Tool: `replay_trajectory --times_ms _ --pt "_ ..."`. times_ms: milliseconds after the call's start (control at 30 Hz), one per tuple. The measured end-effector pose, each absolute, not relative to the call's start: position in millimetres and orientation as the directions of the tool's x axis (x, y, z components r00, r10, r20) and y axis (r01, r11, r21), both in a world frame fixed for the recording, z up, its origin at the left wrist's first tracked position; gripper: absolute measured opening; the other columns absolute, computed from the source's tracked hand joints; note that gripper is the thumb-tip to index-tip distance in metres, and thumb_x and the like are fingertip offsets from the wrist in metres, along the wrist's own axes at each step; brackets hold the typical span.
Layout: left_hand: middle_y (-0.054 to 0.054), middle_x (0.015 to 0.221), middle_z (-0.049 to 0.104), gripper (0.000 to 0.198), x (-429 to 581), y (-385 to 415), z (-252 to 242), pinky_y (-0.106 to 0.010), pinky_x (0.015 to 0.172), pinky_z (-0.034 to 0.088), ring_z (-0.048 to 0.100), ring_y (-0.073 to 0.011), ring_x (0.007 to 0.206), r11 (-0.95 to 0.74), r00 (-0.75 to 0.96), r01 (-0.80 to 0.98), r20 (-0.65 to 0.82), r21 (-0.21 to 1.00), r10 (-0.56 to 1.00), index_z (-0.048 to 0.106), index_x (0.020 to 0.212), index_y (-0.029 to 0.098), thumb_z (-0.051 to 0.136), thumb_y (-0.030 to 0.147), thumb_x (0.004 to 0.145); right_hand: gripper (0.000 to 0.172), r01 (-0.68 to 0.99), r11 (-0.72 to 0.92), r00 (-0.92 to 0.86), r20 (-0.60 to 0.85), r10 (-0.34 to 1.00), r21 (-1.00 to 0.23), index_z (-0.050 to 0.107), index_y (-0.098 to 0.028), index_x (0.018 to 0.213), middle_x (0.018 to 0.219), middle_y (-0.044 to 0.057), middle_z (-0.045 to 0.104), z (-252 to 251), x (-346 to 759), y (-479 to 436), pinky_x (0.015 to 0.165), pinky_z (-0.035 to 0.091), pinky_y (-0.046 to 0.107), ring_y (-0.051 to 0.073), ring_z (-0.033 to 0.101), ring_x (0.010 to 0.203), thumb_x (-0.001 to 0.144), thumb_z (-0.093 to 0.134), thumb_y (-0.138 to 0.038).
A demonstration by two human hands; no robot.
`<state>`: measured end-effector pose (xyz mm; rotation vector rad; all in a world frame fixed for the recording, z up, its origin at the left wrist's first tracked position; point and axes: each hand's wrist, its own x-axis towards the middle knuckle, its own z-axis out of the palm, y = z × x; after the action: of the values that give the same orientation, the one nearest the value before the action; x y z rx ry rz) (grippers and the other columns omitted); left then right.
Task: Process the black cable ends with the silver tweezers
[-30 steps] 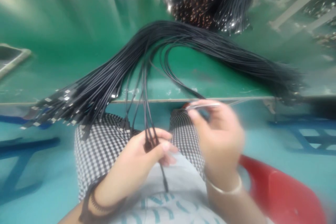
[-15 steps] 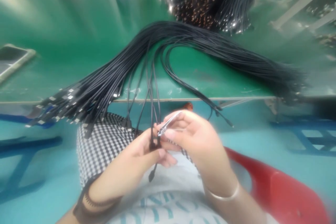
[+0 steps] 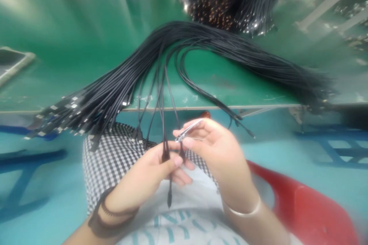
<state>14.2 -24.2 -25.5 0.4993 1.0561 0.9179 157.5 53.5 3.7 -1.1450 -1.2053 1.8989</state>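
My left hand (image 3: 149, 178) is closed on the ends of a few black cables (image 3: 164, 149) that hang down from a big bundle of black cables (image 3: 201, 46) draped over the green table. One cable end dangles below my fingers. My right hand (image 3: 214, 153) pinches a thin shiny metal tool (image 3: 188, 131), like tweezers, with its tip right beside the cable ends in my left hand. Both hands are over my lap, just in front of the table edge.
The green table (image 3: 71, 46) carries a second heap of cables with shiny connectors (image 3: 227, 4) at the back and a tray corner (image 3: 11, 63) at far left. A red chair (image 3: 304, 206) is at lower right. Blue frames stand on the teal floor.
My right hand came down and left from beside the table edge, bringing the metal tool to the cable ends. My left hand kept its grip and shifted slightly.
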Motion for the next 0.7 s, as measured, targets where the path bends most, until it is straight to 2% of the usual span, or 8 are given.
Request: replay_trajectory --times_ms 67,133,233,300,700 --pt "-0.007 0.086 0.075 0.015 14.8 -24.7 -26.1 -0.026 0.068 0.059 0.072 -0.0167 0.071 0.524 0.152 -0.395 -0.509 0.754 0.847 0.07 0.095 0.015 0.068 0.028 0.089 0.016 -0.062 -0.358 -0.425 -0.299 0.854 -0.932 0.068 -0.022 0.089 0.092 0.002 0.077 3.2 158.1 53.7 0.076 0.06 0.027 0.018 0.073 0.092 0.077 0.078 -0.02" --pt "-0.007 0.085 0.076 0.014 15.3 -25.6 -25.5 -0.026 0.069 0.059 0.073 -0.0176 0.073 0.479 0.063 -0.401 -0.499 0.781 0.864 0.071 0.093 0.015 0.069 0.027 0.088 0.016 -0.125 -0.336 -0.398 -0.264 0.879 -0.933 0.067 -0.022 0.089 0.094 0.002 0.077 0.9 158.1 52.6 0.078 0.06 0.028 0.018 0.073 0.093 0.077 0.078 -0.02" --pt "-0.007 0.09 0.078 0.015 15.6 -26.5 -22.9 -0.026 0.071 0.06 0.074 -0.0181 0.076 0.407 -0.053 -0.409 -0.467 0.817 0.883 0.073 0.098 0.016 0.068 0.027 0.089 0.017 -0.215 -0.347 -0.35 -0.26 0.9 -0.913 0.066 -0.023 0.09 0.093 0.002 0.078 -3.6 156.6 48.6 0.07 0.062 0.029 0.018 0.074 0.081 0.077 0.078 -0.023" --pt "-0.006 0.09 0.078 0.014 15.5 -26.5 -21.0 -0.026 0.072 0.06 0.074 -0.0176 0.076 0.384 -0.09 -0.387 -0.449 0.838 0.889 0.073 0.098 0.016 0.066 0.027 0.091 0.018 -0.213 -0.373 -0.349 -0.286 0.892 -0.903 0.066 -0.023 0.09 0.09 0.002 0.078 -4.9 154.9 46.1 0.066 0.062 0.029 0.017 0.074 0.073 0.076 0.078 -0.023" --pt "-0.005 0.089 0.077 0.016 16.4 -26.9 -18.0 -0.026 0.075 0.06 0.073 -0.0174 0.077 0.401 -0.12 -0.319 -0.456 0.859 0.882 0.075 0.097 0.017 0.066 0.029 0.091 0.017 -0.174 -0.428 -0.359 -0.348 0.866 -0.887 0.068 -0.022 0.087 0.084 0.0 0.078 -1.6 153.2 45.4 0.063 0.061 0.023 0.013 0.071 0.066 0.075 0.08 -0.022"
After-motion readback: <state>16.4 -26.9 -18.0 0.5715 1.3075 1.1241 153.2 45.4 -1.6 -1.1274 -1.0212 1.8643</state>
